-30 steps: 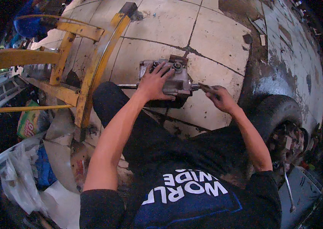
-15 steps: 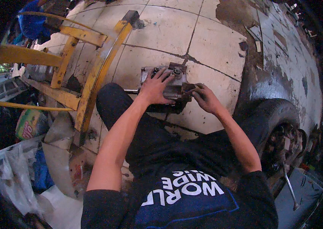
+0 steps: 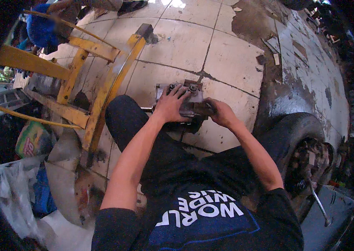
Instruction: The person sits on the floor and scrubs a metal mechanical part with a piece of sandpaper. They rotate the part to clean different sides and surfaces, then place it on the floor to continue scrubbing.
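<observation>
Head view: one metal box (image 3: 193,98) on the tiled floor (image 3: 233,90), just ahead of the person's legs. Left hand (image 3: 171,107) spread palm-down over its top, unclenched, bracing. Right hand (image 3: 223,113) grips one small brown piece (image 3: 202,110) at the box's right end; material unclear, fingertips partly hidden. Step in hand, as I judge: steadying left, working that end right. Next move calls for a firm left brace and a controlled right grip. Count: two round fittings (image 3: 192,88) on top, one rod (image 3: 147,109) at left, one yellow frame (image 3: 109,94), one tyre (image 3: 306,124).
</observation>
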`<state>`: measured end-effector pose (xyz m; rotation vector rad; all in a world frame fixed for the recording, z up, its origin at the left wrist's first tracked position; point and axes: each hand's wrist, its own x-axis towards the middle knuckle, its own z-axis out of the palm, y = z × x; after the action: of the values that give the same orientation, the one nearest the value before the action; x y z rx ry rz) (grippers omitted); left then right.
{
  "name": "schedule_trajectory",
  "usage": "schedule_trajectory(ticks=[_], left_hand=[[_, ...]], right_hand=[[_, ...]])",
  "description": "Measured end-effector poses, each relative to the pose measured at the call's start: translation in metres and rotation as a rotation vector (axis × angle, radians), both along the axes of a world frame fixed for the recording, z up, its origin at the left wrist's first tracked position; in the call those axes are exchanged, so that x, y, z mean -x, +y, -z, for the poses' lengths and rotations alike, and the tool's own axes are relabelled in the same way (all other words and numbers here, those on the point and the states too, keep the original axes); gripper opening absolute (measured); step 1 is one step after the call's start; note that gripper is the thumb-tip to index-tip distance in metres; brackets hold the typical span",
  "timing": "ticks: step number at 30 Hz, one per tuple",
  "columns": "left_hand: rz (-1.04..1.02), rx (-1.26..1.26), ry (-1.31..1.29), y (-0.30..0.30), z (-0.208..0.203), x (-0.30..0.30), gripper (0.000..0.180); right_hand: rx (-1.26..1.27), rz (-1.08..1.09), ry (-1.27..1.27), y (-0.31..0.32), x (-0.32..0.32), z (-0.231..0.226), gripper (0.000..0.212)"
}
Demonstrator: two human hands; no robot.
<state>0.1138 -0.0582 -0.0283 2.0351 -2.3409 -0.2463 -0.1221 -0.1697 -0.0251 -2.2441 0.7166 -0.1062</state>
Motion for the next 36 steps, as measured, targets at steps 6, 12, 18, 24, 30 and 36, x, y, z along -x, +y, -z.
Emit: schedule_trajectory(ticks=[6,12,18,24,30,36], left_hand=[[0.012,-0.033,-0.022,-0.001,0.004,-0.002,0.110],[0.009,-0.006,0.068,0.000,-0.001,0.000,0.105],[-0.277,0.353,0.430,-0.003,-0.018,0.033,0.054],[-0.622,0.234,0.785,-0.018,-0.028,0.069,0.056],[-0.599,0.147,0.924,-0.024,-0.021,0.072,0.049],[-0.709,-0.124,1.448,-0.033,-0.019,0.079,0.043]], right_hand=[[0.052,-0.005,-0.062,0.009,-0.001,0.007,0.041],[-0.001,0.215,-0.077,0.006,0.000,-0.006,0.026],[-0.046,0.405,-0.153,0.016,-0.006,-0.037,0.022],[-0.029,0.441,-0.199,0.022,-0.017,-0.025,0.025],[-0.097,0.494,-0.204,0.025,-0.011,-0.036,0.026],[0.013,0.465,-0.325,0.024,-0.001,-0.025,0.024]])
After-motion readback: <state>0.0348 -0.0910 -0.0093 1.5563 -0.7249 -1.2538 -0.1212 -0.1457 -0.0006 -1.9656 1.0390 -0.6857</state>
